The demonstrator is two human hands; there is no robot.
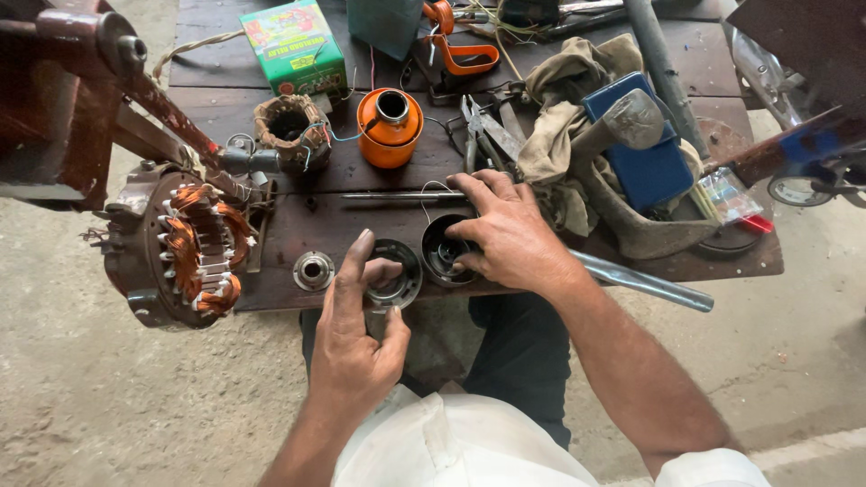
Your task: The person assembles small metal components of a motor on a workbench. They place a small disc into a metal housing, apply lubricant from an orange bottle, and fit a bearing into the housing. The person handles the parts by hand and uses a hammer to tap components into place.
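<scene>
- Head view looks down on a dark wooden worktop (361,221) crowded with motor parts and tools, its near edge right in front of the seated person.
- At the left end a large motor stator (176,248) with copper windings sits clamped in a rusty red stand (68,108); its coils lie open to view, so the motor looks already stripped down.
- A crumpled rag (564,108) lies at the right under a hammer (622,122) and a blue box (645,149); a green carton (293,47) stands at the far edge.
- An orange cylindrical housing (390,126) stands upright mid-worktop, beside a small wound coil (289,126).
- The right hand (514,236) rests on a dark round cup-shaped part (442,252) at the near edge, fingers curled, their tips reaching into and over its rim.
- The left hand (356,334) pinches a ring-shaped metal end cover (392,275) just beside that cup, thumb on the near rim and index finger stretched along its left side.
- A small bearing flange (313,271) lies untouched to the left, apart from both hands.
- Judging from this, the two round parts are separate and not yet joined to anything; reassembly, if that is under way, looks barely begun.
</scene>
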